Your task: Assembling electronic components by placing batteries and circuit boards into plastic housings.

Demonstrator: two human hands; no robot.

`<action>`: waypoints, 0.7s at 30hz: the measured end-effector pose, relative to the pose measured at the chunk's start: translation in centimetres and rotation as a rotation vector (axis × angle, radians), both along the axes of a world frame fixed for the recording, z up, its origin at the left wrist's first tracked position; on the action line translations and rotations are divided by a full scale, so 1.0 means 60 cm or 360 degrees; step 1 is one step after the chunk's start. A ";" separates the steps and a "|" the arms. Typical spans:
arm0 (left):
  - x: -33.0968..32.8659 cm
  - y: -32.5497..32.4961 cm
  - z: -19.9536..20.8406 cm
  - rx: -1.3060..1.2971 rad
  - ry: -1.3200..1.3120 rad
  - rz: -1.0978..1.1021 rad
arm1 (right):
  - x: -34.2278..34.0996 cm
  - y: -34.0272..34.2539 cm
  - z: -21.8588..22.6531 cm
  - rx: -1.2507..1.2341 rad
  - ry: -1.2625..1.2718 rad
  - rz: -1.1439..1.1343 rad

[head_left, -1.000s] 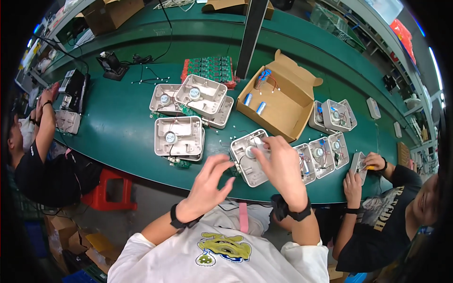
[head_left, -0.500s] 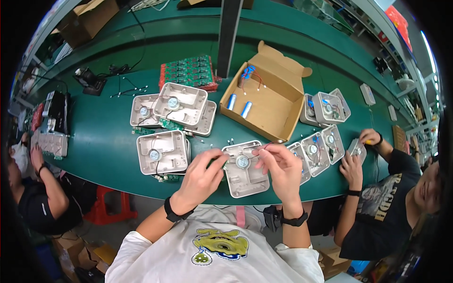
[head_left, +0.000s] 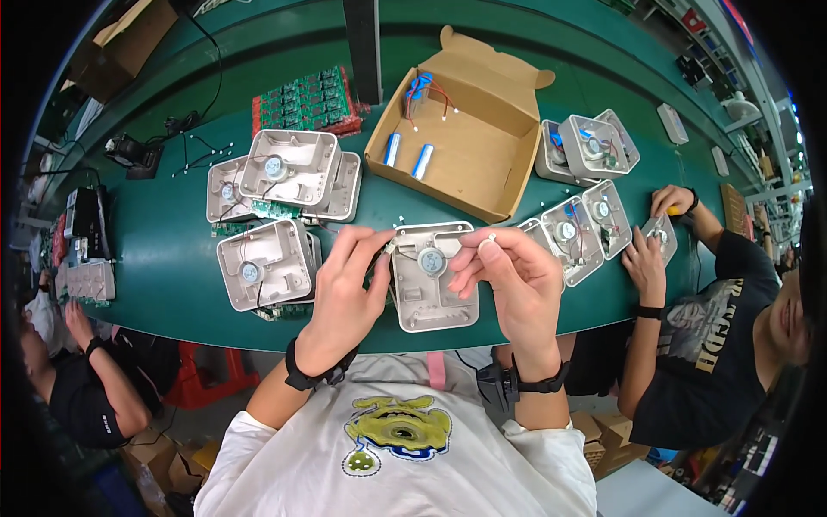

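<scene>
A light grey plastic housing (head_left: 438,320) lies open side up in front of me, with a round speaker (head_left: 432,261) inside. At its upper left corner my left hand (head_left: 346,289) is closed in a pinch on a small circuit board (head_left: 390,248), mostly hidden by the fingers; a pale connector shows at its edge. Over the housing's right side, my right hand (head_left: 523,289) pinches a small white plug (head_left: 493,237) between thumb and forefinger. The wire behind the plug is mostly hidden by that hand.
More housings with speakers (head_left: 276,168) stand stacked at the left, near loose boards. A cardboard box (head_left: 469,189) holds blue batteries (head_left: 423,160). Behind the stack sit green circuit boards (head_left: 301,102). Filled housings (head_left: 575,241) stand right, beside a co-worker's hands (head_left: 644,263); another person works far left.
The view has shifted, so the bench items sit further left. My right hand has turned, and the white plug now shows at its fingertips. My left hand remains pinched by the housing's upper left.
</scene>
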State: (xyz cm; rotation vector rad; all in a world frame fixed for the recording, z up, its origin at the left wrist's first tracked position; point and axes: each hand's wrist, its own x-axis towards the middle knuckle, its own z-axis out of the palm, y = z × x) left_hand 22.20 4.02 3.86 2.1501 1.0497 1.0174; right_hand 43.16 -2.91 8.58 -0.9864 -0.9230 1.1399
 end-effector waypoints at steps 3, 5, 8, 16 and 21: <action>-0.002 0.001 -0.001 -0.0103 -0.0036 0.0005 | -0.001 -0.002 0.002 -0.0013 0.0010 0.0039; -0.008 -0.001 -0.002 -0.0273 -0.0120 -0.0003 | -0.004 -0.001 0.007 -0.0040 -0.0038 0.0050; -0.006 -0.005 -0.015 -0.0597 -0.0329 0.0003 | 0.005 -0.004 0.021 -0.0088 -0.0442 -0.0007; -0.008 -0.026 -0.023 -0.0932 -0.0639 0.0093 | -0.038 0.022 -0.009 -0.0024 -0.1472 -0.0163; -0.010 -0.035 -0.036 -0.0740 -0.0584 0.0072 | -0.057 0.029 -0.024 0.0103 -0.1540 -0.0053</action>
